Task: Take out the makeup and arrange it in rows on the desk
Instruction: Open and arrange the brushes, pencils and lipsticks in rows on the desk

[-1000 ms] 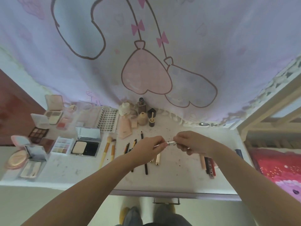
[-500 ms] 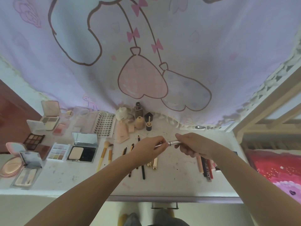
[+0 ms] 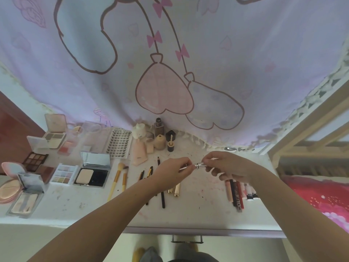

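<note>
Both my hands hold one thin silver makeup pen above the middle of the white desk. My left hand pinches its thin left end, and my right hand pinches the thicker silver end. Below them lie dark pencils and gold tubes in a row. Two yellow-handled brushes lie to their left. Red, black and pink lip tubes lie side by side under my right wrist.
Open palettes and compacts fill the desk's left side, with a lash tray and small bottles at the back. A printed curtain hangs behind. A bed frame and red bedding stand at right. A drawer handle shows below the front edge.
The hands stay together on the silver pen above the desk. The view has tilted slightly, so the desk sits a little lower in frame.
</note>
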`<state>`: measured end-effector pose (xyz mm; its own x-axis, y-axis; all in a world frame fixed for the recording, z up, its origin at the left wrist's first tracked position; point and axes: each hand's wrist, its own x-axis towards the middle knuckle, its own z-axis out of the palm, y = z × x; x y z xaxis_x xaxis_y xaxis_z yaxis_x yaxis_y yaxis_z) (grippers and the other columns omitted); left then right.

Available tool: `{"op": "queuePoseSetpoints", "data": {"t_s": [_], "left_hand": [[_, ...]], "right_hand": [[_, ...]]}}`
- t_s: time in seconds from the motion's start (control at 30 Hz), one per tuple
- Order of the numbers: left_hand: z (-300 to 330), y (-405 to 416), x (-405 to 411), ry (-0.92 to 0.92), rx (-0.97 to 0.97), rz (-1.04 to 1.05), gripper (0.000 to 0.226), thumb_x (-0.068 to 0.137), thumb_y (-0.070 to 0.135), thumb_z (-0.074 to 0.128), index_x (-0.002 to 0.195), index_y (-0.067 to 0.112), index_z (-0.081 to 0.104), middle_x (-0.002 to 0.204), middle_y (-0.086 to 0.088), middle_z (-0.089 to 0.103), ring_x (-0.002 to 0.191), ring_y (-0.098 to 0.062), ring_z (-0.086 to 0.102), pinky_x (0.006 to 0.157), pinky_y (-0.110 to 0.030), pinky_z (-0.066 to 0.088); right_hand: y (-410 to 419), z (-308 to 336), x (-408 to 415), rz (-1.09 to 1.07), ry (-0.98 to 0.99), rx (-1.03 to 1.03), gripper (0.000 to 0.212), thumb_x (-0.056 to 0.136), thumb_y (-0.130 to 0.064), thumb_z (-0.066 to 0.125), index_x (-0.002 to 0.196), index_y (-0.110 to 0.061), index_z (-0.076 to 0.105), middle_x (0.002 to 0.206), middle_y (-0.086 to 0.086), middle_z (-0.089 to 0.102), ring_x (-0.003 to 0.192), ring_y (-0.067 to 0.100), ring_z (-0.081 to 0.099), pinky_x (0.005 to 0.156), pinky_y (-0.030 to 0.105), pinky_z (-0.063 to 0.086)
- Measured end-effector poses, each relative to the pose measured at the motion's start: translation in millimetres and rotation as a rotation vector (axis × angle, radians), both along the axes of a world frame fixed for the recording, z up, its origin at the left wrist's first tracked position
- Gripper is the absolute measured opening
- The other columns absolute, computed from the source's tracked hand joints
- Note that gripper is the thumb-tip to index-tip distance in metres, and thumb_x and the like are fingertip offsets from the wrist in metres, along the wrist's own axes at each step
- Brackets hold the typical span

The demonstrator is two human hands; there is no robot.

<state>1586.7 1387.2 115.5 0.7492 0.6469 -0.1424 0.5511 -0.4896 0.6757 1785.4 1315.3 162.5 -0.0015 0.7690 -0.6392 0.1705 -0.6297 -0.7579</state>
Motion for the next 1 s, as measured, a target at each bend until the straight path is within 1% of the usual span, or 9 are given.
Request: {"op": "queuePoseSetpoints", "data": {"t_s": [0.1, 0.23, 0.3, 0.37, 0.53, 0.6, 0.77, 0.9, 1.0], "left_hand": [[-1, 1, 1, -0.01, 0.002, 0.001, 0.024, 0.094, 0.047, 0.041, 0.09, 0.028, 0.056, 0.068, -0.001, 0.059, 0.054, -0.01, 0.044, 0.054, -0.029, 0.038], [-4, 2, 1, -0.002, 0.005, 0.0, 0.025, 0.094, 0.048, 0.04, 0.09, 0.029, 0.055, 0.071, -0.002, 0.061, 0.055, -0.011, 0.046, 0.056, -0.032, 0.042], [-5, 2, 0, 0.014, 0.006, -0.01, 0.025, 0.094, 0.048, 0.039, 0.091, 0.03, 0.055, 0.072, -0.001, 0.061, 0.056, -0.012, 0.048, 0.057, -0.034, 0.044], [-6, 2, 0, 0.018, 0.008, -0.024, 0.025, 0.094, 0.05, 0.039, 0.091, 0.03, 0.055, 0.071, -0.001, 0.061, 0.056, -0.011, 0.047, 0.056, -0.033, 0.043], [-7, 5, -6, 0.008, -0.056, -0.01, 0.03, 0.092, 0.053, 0.041, 0.088, 0.027, 0.056, 0.065, 0.008, 0.053, 0.054, -0.007, 0.043, 0.056, -0.026, 0.038], [-10, 8, -11, 0.024, -0.077, -0.004, 0.029, 0.095, 0.05, 0.039, 0.091, 0.027, 0.056, 0.064, 0.011, 0.051, 0.055, -0.006, 0.044, 0.056, -0.023, 0.038], [-24, 7, -15, 0.151, -0.054, -0.106, 0.02, 0.099, 0.043, 0.034, 0.094, 0.029, 0.047, 0.069, 0.01, 0.052, 0.058, -0.009, 0.047, 0.057, -0.026, 0.041], [-41, 20, -32, 0.278, -0.015, -0.035, 0.016, 0.099, 0.039, 0.034, 0.097, 0.028, 0.045, 0.074, 0.007, 0.055, 0.062, -0.011, 0.051, 0.06, -0.028, 0.044], [-53, 21, -37, 0.246, -0.163, 0.1, 0.009, 0.1, 0.033, 0.034, 0.102, 0.027, 0.042, 0.081, 0.008, 0.062, 0.064, -0.013, 0.057, 0.061, -0.029, 0.05]], "right_hand": [[1, -3, -2, -0.031, -0.051, -0.01, 0.036, 0.094, -0.042, 0.051, 0.089, -0.008, 0.063, 0.06, -0.002, 0.056, 0.046, 0.007, 0.042, 0.039, 0.016, 0.03], [-1, -1, 1, -0.013, 0.031, 0.009, 0.019, 0.093, -0.03, 0.058, 0.094, -0.012, 0.065, 0.068, -0.003, 0.061, 0.055, 0.007, 0.05, 0.044, 0.016, 0.037], [-1, 0, 0, -0.016, 0.025, -0.029, 0.031, 0.092, -0.041, 0.056, 0.098, -0.012, 0.066, 0.07, -0.001, 0.063, 0.054, 0.009, 0.051, 0.044, 0.016, 0.038], [-1, -2, -2, 0.006, -0.031, -0.034, 0.039, 0.093, -0.045, 0.051, 0.093, -0.01, 0.066, 0.064, 0.0, 0.059, 0.048, 0.008, 0.045, 0.041, 0.016, 0.034], [-4, -2, 8, -0.002, -0.054, 0.018, 0.016, 0.094, -0.024, 0.056, 0.086, -0.012, 0.064, 0.067, -0.003, 0.06, 0.055, 0.006, 0.048, 0.047, 0.016, 0.035], [-5, -1, 16, -0.036, -0.06, 0.001, 0.013, 0.093, -0.02, 0.057, 0.087, -0.01, 0.063, 0.071, -0.002, 0.065, 0.057, 0.007, 0.05, 0.051, 0.017, 0.037], [-11, -10, 21, -0.006, -0.098, -0.084, 0.01, 0.094, -0.015, 0.056, 0.096, -0.007, 0.061, 0.076, -0.001, 0.071, 0.058, 0.006, 0.055, 0.063, 0.022, 0.044], [-21, -22, 36, -0.114, -0.147, -0.115, 0.007, 0.094, -0.011, 0.055, 0.098, -0.009, 0.06, 0.085, 0.003, 0.07, 0.071, 0.012, 0.06, 0.059, 0.02, 0.048], [-30, -34, 44, -0.309, -0.016, -0.115, 0.015, 0.091, -0.003, 0.056, 0.101, -0.014, 0.06, 0.097, 0.01, 0.07, 0.09, 0.02, 0.067, 0.064, 0.029, 0.057]]}}
